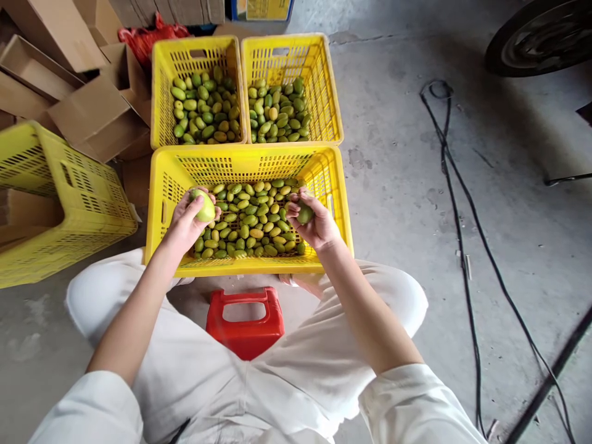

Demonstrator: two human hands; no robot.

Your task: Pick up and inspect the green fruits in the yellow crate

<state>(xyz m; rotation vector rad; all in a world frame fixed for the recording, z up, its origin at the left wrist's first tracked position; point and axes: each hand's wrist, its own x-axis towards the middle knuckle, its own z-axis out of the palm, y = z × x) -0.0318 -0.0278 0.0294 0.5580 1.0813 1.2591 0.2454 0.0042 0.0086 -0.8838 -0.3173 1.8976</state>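
Observation:
My left hand (pixel 189 216) is wrapped round a light green mango (pixel 203 206), over the left side of the near yellow crate (pixel 250 269). Opposite it, above the crate's right side, my right hand (pixel 317 225) has its fingers curled round a darker green mango (pixel 305 213). Many small oval green and yellowish mangoes (pixel 252 221) cover the floor of that crate, below both hands. Behind it stand two more yellow crates side by side, a back left crate (pixel 160 92) and a back right crate (pixel 328 92), each partly filled with similar fruit.
A yellow crate (pixel 92 197) with cardboard inside stands at the left, beside piled cardboard boxes (pixel 92 117) and a red plastic bag (pixel 150 40). A red stool (pixel 245 333) shows between my legs. Black cable (pixel 467 203) and a wheel (pixel 541 37) are at the right.

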